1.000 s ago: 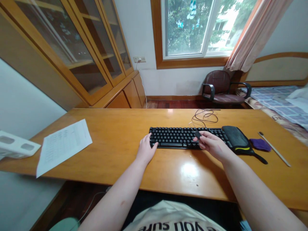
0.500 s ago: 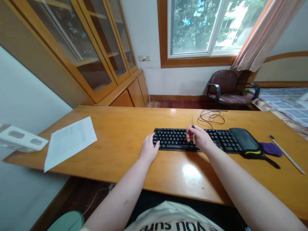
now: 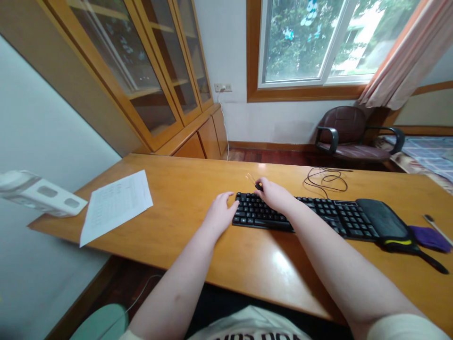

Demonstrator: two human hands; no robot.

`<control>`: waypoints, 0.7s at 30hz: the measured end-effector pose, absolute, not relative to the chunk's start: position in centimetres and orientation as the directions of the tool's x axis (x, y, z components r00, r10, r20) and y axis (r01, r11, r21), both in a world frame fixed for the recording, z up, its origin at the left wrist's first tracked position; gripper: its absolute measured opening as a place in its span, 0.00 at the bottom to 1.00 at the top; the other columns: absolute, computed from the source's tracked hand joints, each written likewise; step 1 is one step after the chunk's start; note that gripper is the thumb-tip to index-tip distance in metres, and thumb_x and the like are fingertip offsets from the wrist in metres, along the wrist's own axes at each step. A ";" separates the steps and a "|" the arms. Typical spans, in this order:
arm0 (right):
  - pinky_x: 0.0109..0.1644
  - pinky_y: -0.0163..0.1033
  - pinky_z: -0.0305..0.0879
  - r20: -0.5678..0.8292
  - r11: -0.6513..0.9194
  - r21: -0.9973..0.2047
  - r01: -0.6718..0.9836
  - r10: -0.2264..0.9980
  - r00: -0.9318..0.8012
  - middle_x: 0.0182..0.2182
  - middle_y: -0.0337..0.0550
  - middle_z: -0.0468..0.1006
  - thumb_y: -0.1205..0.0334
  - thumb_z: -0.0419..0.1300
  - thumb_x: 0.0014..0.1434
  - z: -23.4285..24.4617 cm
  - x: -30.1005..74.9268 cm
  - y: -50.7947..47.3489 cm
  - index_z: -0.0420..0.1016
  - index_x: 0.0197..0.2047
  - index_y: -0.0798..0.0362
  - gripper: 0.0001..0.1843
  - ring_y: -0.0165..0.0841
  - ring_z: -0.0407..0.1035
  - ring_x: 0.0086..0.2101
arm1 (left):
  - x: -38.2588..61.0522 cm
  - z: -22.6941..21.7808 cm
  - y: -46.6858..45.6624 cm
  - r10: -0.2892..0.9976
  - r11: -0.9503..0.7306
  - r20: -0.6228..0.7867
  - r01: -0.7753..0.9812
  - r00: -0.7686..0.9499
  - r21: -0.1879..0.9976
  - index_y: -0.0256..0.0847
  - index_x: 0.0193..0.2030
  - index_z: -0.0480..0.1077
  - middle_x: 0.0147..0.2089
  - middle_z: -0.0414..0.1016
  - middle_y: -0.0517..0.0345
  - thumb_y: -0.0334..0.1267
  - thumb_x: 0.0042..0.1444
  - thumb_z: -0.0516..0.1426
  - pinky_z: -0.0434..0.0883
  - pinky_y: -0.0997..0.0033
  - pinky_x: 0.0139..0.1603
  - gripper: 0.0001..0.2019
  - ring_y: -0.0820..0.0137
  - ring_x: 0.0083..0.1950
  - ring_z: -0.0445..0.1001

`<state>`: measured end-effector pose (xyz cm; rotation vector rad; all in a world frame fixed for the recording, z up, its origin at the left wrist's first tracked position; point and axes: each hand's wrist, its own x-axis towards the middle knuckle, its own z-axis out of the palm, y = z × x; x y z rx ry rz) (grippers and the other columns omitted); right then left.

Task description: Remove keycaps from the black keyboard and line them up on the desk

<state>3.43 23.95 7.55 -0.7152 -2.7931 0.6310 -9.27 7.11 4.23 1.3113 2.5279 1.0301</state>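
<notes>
I find the desk (image 3: 177,198) bearing a black keyboard (image 3: 255,209), with a dark pan-shaped item (image 3: 384,219) against the keyboard's right end. At the keyboard's left end I note the left hand (image 3: 223,213), thumb and fingers parted, nothing between them; contact with the edge I cannot confirm. At the keyboard's far edge, toward its left end, the right hand (image 3: 273,193) has its fingers closed on a small black-handled wire tool (image 3: 258,187), prongs extending beyond that edge.

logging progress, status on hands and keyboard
Left hand open at left end of keyboard. Right hand gripping small wire-ended tool near keyboard's far edge. Right forearm hiding some keys.
</notes>
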 end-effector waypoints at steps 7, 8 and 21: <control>0.44 0.40 0.59 0.170 0.925 -0.207 0.318 0.354 -0.920 0.41 0.50 0.74 0.61 0.53 0.60 7.3 2.3 24.0 0.72 0.49 0.51 0.15 0.40 0.69 0.41 | -11.5 2.3 8.9 0.717 0.256 0.363 0.710 -0.595 0.656 0.39 0.48 0.69 0.48 0.73 0.52 0.33 0.57 0.52 0.68 0.64 0.53 0.13 0.67 0.49 0.71; 0.44 0.41 0.58 0.165 0.933 -0.179 0.313 0.342 -0.925 0.41 0.50 0.74 0.61 0.53 0.60 7.3 2.3 24.0 0.73 0.49 0.50 0.15 0.40 0.68 0.42 | -11.6 1.7 9.1 0.724 0.251 0.351 0.701 -0.594 0.667 0.38 0.49 0.69 0.48 0.73 0.52 0.33 0.56 0.52 0.69 0.64 0.53 0.14 0.67 0.48 0.72; 0.46 0.44 0.59 0.287 0.909 -0.260 0.325 0.394 -0.873 0.39 0.46 0.79 0.60 0.59 0.57 7.0 1.6 23.2 0.76 0.45 0.50 0.13 0.40 0.67 0.41 | -11.7 0.2 9.3 0.723 0.219 0.350 0.678 -0.596 0.701 0.40 0.54 0.65 0.50 0.71 0.52 0.35 0.56 0.55 0.69 0.65 0.52 0.18 0.68 0.47 0.71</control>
